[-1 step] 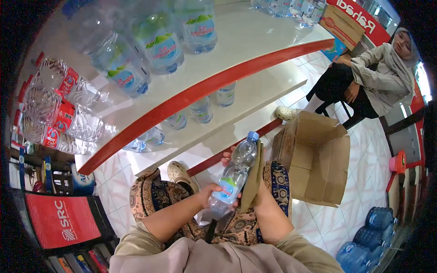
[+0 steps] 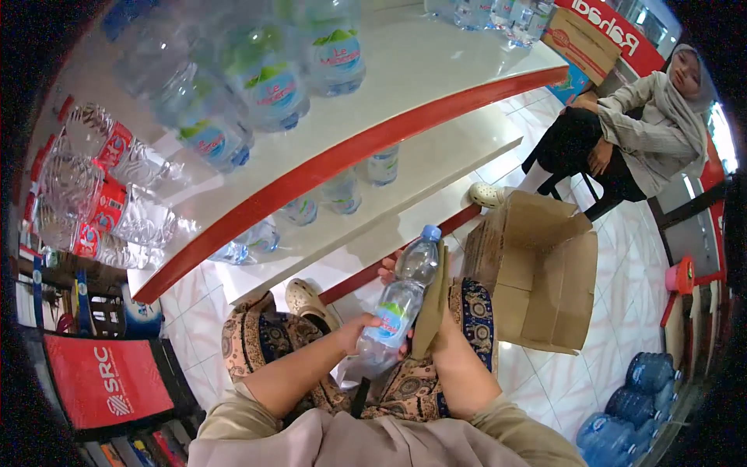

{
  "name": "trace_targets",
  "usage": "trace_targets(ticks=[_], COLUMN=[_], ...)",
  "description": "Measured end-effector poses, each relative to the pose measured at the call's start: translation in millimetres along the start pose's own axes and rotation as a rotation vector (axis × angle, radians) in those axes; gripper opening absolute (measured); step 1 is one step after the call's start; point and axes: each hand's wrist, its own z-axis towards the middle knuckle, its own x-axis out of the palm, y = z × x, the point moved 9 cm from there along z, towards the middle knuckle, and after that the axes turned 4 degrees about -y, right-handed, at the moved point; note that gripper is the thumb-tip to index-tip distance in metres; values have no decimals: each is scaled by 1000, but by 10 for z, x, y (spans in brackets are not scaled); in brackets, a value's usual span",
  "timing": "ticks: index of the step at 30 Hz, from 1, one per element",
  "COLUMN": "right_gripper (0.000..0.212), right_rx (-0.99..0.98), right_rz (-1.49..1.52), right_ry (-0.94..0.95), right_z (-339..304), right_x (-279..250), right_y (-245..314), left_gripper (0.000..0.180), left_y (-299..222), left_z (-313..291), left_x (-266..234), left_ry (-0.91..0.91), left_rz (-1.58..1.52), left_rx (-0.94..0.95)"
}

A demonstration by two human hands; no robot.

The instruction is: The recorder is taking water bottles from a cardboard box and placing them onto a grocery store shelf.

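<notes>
A clear plastic water bottle (image 2: 403, 292) with a blue cap leans upright over my lap, its cap pointing away from me. My left hand (image 2: 359, 333) is closed round the lower part of the bottle, beside its label. On the bottle's right side, my right hand (image 2: 447, 325) presses a folded olive cloth (image 2: 428, 321) against it. The cloth covers much of that hand. Fingertips show past the bottle's far left side, near its neck. My knees in patterned trousers (image 2: 268, 331) are below both hands.
Large water bottles (image 2: 268, 89) stand on a white shelf (image 2: 420, 62) with a red edge (image 2: 358, 156); more sit on the lower shelf (image 2: 412, 191). An open cardboard box (image 2: 537, 272) is at my right. Beyond it a person (image 2: 646, 132) sits. Blue gallon jugs (image 2: 607, 436) stand at lower right.
</notes>
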Motion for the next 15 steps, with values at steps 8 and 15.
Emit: trace_targets(ticks=[8, 15], right_gripper=[71, 56], right_rx=[-94, -424], right_rz=[-219, -96], right_ry=[-416, -703], right_z=[-62, -315], right_x=[-472, -626], right_y=[229, 520], left_gripper=[85, 84], left_y=[-866, -1454], left_z=[-53, 409], left_x=[-96, 107], left_ry=[-793, -816], left_rz=[1090, 1116], left_rx=[454, 568])
